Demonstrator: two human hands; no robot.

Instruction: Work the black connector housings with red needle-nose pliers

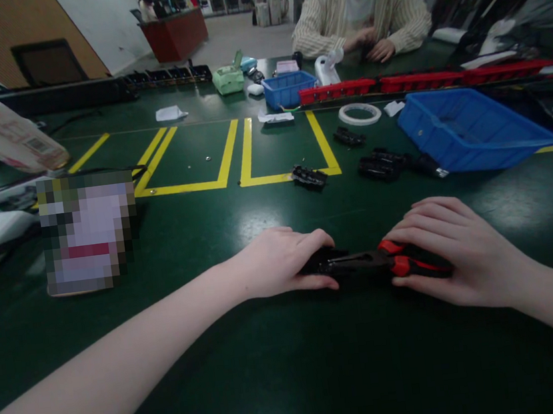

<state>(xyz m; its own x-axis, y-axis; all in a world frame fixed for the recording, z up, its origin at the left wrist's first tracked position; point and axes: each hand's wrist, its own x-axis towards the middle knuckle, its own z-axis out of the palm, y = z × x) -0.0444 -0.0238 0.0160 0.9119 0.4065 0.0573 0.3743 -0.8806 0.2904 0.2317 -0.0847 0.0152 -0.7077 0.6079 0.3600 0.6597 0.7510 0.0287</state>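
My left hand [280,260] rests on the green table, its fingers closed over a small black part [324,259] at the tip of a pair of pliers. My right hand [456,252] is wrapped round the red-and-black handles of the pliers [386,259]. The pliers lie almost flat on the table, jaws pointing left into the black part. Most of the part is hidden under my left fingers.
Several black parts [382,164] lie beyond my hands, by yellow floor-style markings [229,152]. A large blue bin [468,129] sits at right, a smaller blue bin [287,88] and a tape roll [360,113] farther back. Another person [364,21] sits across the table. Papers lie at left.
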